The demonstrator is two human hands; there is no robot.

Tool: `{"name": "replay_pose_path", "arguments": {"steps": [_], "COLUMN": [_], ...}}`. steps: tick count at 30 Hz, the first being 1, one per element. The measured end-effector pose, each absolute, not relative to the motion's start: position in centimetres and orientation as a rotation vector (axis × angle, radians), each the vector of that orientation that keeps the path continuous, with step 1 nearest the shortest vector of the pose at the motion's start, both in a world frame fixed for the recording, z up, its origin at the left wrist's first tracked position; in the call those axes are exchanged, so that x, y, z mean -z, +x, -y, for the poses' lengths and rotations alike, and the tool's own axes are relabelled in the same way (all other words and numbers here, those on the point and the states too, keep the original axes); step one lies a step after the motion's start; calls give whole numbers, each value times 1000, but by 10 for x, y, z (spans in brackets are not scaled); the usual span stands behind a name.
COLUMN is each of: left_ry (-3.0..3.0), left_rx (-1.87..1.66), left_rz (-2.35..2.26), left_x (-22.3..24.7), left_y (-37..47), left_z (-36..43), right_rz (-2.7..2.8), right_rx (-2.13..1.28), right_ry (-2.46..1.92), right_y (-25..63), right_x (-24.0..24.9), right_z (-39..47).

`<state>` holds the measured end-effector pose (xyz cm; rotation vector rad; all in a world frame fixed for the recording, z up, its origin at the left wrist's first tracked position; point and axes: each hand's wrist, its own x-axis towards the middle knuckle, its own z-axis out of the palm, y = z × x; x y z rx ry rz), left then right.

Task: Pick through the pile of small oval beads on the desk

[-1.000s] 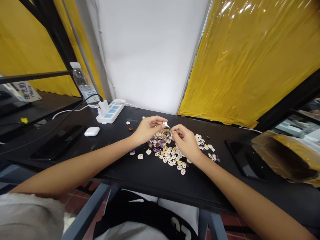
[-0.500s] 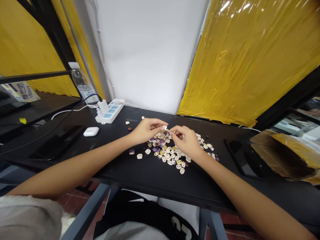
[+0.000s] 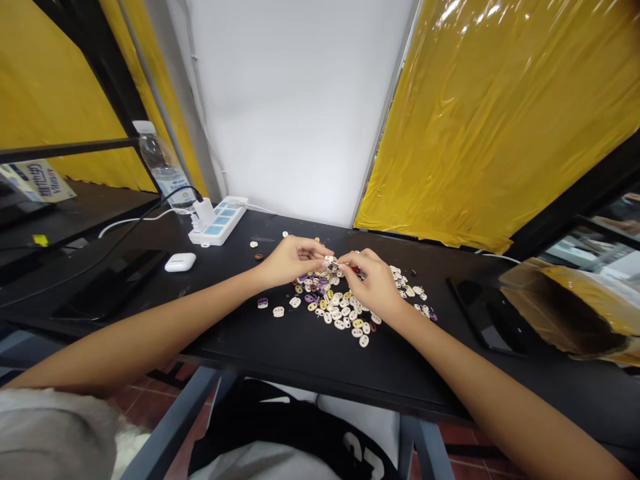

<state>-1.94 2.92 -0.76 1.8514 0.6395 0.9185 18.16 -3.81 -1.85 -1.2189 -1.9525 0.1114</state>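
Black desk, and over it, in the head view, all the action is at the fingertips! The left hand has its thumb and fingers closed on a small pale piece, up above the far part of the heap. The right hand comes in opposite, fingertips pinched narrow on a thin light sliver that points at that piece. Whether the two actually touch, I cannot tell; it is too small from here.

Below them lies the heap of oval pieces, cream, yellow, purple and brown, each with little openings. Out to the left, a purple piece and a cream piece sit apart from the crowd.

Now the danger! That left grip looks to cover only the edge of the piece, so a hard push from the sliver could twist it loose. If it drops, it would probably land among lookalikes and be tough to pick out. A slip of the sliver could also prick the left fingers, so close are they. And the right wrist, low beside the heap, might sweep pieces towards the black phone if it swings outward.
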Motion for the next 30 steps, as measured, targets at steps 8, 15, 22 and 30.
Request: {"name": "replay_pose_path", "arguments": {"steps": [8, 15, 22, 30], "left_ry": [1765, 1769, 1787, 1853], "left_rx": [-1070, -1137, -1113, -1117], "left_rz": [-700, -691, -715, -737], "left_x": [10, 13, 10, 11], "left_y": [-14, -9, -8, -9], "left_z": [-18, -17, -18, -23], "right_rz": [1896, 1857, 1855, 1867], "right_rx": [-124, -179, -166, -143], "right_ry": [-1262, -1269, -1302, -1350], "right_y": [176, 173, 171, 173], "right_x": [18, 19, 18, 20], "right_z": [42, 43, 41, 37]}}
